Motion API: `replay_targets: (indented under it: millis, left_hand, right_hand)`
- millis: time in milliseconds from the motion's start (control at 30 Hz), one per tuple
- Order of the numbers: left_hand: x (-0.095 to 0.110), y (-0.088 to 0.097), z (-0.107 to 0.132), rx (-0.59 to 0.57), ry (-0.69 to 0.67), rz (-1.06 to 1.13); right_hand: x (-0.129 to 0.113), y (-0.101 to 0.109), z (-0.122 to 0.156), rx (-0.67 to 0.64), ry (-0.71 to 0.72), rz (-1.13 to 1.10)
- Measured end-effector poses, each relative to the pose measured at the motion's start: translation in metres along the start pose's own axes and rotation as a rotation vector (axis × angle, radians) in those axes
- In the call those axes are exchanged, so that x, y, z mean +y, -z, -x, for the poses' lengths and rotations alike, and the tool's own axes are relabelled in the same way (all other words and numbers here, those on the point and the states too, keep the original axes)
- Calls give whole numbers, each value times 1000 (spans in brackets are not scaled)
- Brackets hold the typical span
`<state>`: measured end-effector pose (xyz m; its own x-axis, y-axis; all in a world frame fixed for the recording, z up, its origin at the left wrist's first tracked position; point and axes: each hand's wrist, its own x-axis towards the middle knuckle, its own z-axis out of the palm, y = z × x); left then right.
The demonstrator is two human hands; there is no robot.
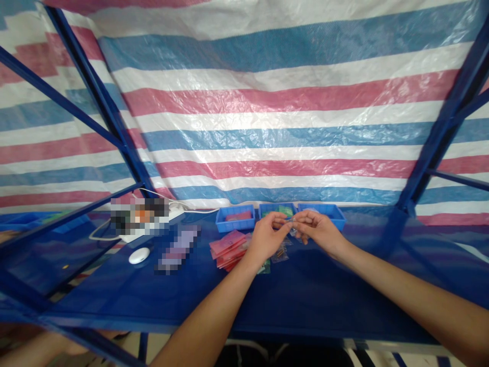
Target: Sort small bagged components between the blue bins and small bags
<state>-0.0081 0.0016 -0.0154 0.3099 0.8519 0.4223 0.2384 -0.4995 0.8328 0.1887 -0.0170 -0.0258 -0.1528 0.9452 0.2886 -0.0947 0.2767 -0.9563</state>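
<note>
Your left hand (269,234) and right hand (317,229) are raised over the table (324,300), their fingertips meeting. Both pinch a small clear item (293,231) between thumbs and fingers; it appears to be thin plastic, but it is too small to identify with certainty. It lies between your two hands, in front of the middle and right bins.

Just beyond your hands, three blue bins stand in a row: the left bin (236,225) holds red packets, the middle bin (262,212) green ones, and the right bin (337,223) is partly hidden by your right hand. Beside your left forearm lies a loose pile of red packets (228,248). Small clear bags (281,253) lie below your hands, with a green packet (265,267) near them, partly covered by your left wrist. Farther left are a white round object (139,256) and a white power strip (132,235).
</note>
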Motion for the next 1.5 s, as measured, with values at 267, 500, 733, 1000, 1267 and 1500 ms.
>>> replay_targets:
  millis: [267, 500, 733, 1000, 1267, 1500]
  left_hand:
    - [9, -1, 1, 23, -22, 17]
    - [16, 1, 2, 18, -37, -75]
    - [16, 6, 2, 34, -150, -121]
    - [4, 4, 0, 26, -112, -98]
    - [9, 1, 3, -15, -24, -74]
    - [16, 4, 2, -12, -70, -110]
  right_hand:
    - [-1, 4, 0, -9, -18, 72]
    - [-2, 3, 0, -36, 47, 146]
    - [3, 13, -4, 32, 263, 333]
    - [-3, 10, -2, 39, 167, 267]
    - [-15, 2, 6, -12, 178, 315]
    - [-15, -4, 7, 2, 175, 207]
